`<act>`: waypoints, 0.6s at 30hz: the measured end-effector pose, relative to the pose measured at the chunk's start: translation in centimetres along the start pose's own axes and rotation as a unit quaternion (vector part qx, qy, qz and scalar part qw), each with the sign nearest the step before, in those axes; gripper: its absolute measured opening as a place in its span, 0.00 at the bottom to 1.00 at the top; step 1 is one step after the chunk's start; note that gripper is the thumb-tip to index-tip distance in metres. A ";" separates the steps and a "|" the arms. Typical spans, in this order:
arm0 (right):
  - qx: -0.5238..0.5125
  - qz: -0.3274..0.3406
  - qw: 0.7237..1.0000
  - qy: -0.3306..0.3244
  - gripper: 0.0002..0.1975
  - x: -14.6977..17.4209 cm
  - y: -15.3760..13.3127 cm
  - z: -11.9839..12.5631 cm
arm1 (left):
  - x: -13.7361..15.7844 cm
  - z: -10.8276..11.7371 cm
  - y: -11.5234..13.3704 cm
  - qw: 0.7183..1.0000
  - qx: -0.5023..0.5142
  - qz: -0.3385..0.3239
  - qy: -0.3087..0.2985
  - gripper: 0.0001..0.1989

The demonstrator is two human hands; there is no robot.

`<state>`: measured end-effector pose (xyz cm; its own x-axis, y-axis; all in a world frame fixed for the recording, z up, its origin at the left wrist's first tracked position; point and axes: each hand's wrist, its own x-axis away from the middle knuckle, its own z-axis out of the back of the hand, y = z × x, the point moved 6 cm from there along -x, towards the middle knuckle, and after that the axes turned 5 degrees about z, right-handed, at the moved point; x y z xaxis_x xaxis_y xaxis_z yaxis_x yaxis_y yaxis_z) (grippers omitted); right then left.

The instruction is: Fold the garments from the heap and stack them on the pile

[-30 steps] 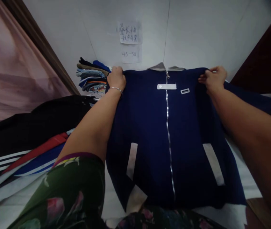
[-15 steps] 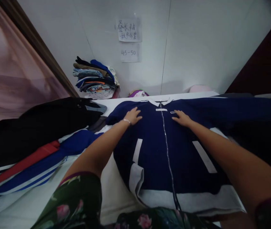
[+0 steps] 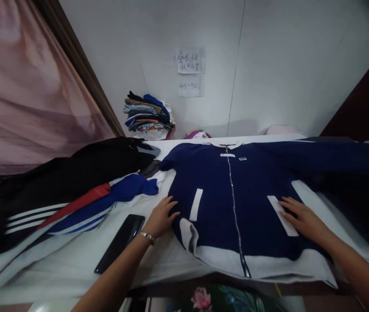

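Observation:
A navy zip jacket (image 3: 210,186) with a white collar, white pocket strips and a pale hem lies front side up before me, its zip closed down the middle. One long sleeve stretches off to the right. My left hand (image 3: 160,216) rests at the jacket's left edge, fingers stretched and apart, a bracelet on the wrist. Across the right pocket strip (image 3: 282,216) lies my right hand (image 3: 301,219), open, fingers extended on the cloth. The hem's left corner curls up beside the left pocket strip.
To the left lie a black garment (image 3: 96,169) with white stripes and a blue and red one (image 3: 128,188). A black phone (image 3: 122,240) sits near my left forearm. Folded clothes (image 3: 148,115) are stacked by the wall, under paper signs (image 3: 191,71). A pink curtain (image 3: 41,78) hangs left.
Both hands have moved down from the jacket's chest and outward, to its left edge and right pocket. The view has shifted, and the phone is now visible.

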<state>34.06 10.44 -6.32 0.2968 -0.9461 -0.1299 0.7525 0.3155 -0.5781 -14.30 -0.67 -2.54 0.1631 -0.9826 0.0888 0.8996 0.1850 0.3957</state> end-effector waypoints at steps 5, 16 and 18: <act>-0.159 -0.224 0.951 0.144 0.29 9.9 2.1 2.4 | 4.9 1.0 2.2 0.989 0.143 -0.027 0.013 0.16; -0.371 -0.298 0.871 0.122 0.44 12.2 -1.8 1.8 | 8.4 -0.1 1.6 0.974 0.176 0.118 0.084 0.26; -0.418 -0.301 0.849 0.112 0.44 12.5 -2.7 1.4 | 8.7 -0.8 0.0 0.959 0.222 0.164 0.067 0.33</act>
<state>36.57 -2.11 -5.24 -0.1841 -0.9370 0.2969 0.0190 -0.3054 -0.9520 -12.51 -9.19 -2.51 0.4844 -0.8583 0.1692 0.5343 0.4434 0.7197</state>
